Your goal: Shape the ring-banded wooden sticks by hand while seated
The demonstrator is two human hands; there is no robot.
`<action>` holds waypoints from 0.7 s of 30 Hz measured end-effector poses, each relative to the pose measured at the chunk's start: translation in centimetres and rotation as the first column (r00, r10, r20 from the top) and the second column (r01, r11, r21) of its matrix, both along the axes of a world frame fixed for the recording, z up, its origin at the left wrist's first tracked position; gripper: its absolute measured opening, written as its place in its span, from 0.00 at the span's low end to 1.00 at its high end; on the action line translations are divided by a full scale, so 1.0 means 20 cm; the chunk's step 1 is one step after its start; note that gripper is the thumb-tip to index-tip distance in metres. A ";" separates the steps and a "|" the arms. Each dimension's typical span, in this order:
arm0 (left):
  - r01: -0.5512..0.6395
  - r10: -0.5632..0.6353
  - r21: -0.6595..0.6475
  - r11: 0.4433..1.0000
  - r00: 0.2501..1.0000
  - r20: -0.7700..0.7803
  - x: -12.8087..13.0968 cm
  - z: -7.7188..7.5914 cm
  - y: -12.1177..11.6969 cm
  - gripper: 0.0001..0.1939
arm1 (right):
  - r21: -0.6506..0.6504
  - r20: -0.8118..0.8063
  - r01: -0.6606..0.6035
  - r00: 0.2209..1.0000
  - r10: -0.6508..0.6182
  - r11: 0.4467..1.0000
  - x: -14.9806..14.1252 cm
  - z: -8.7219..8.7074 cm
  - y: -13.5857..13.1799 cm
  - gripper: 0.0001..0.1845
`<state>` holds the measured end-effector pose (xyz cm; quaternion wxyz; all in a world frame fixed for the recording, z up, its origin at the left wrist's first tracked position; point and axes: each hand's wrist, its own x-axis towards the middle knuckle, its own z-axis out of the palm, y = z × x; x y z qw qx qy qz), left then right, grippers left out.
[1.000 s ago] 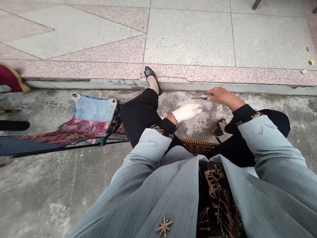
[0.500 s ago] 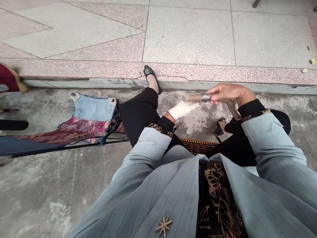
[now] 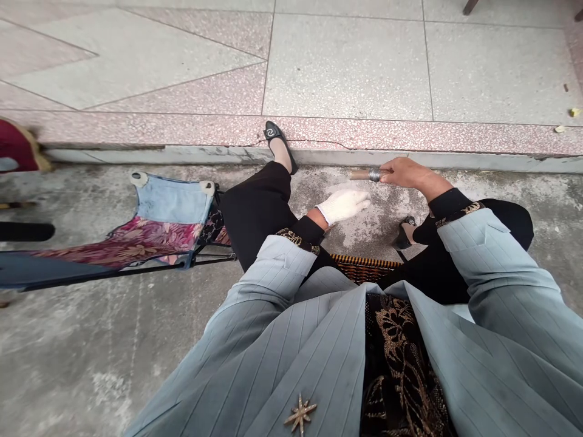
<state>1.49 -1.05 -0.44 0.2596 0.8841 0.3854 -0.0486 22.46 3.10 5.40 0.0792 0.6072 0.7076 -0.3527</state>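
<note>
My right hand (image 3: 405,173) is closed around a short brown wooden handle with a metal ring (image 3: 368,175), held level just above the concrete ground. My left hand (image 3: 344,204), in a white knit glove, lies lower and to the left, its fingers stretched flat over a pale dusty patch of concrete (image 3: 359,212). The handle's far end points left, above the gloved fingertips. What the handle is fixed to is hidden by my right hand.
A folding stool with a patched floral and blue cloth seat (image 3: 155,227) stands at the left. A raised pink terrazzo step (image 3: 182,130) runs across ahead. My legs in black trousers and black shoes (image 3: 276,136) flank the hands. A woven seat edge (image 3: 367,267) shows below.
Half a second ago my right hand held the handle lifted and turned over the glove; it has come back down toward the ground. The gloved left hand has flattened and shifted slightly down.
</note>
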 end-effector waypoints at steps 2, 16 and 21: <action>0.021 -0.020 0.032 0.999 0.998 -0.055 0.00 0.01 0.00 0.19 | -0.040 0.129 -0.103 0.986 0.107 0.994 -0.02 0.00 -0.01 0.17; 0.005 -0.039 0.227 0.974 0.989 0.142 -0.05 0.02 0.04 0.31 | -0.384 -0.637 -0.328 0.771 0.009 0.863 0.08 0.00 -0.01 0.29; -0.175 0.231 -0.168 0.970 0.876 0.423 -0.05 0.02 0.04 0.20 | -0.329 -0.756 0.137 0.555 -0.347 0.934 0.05 0.06 -0.02 0.27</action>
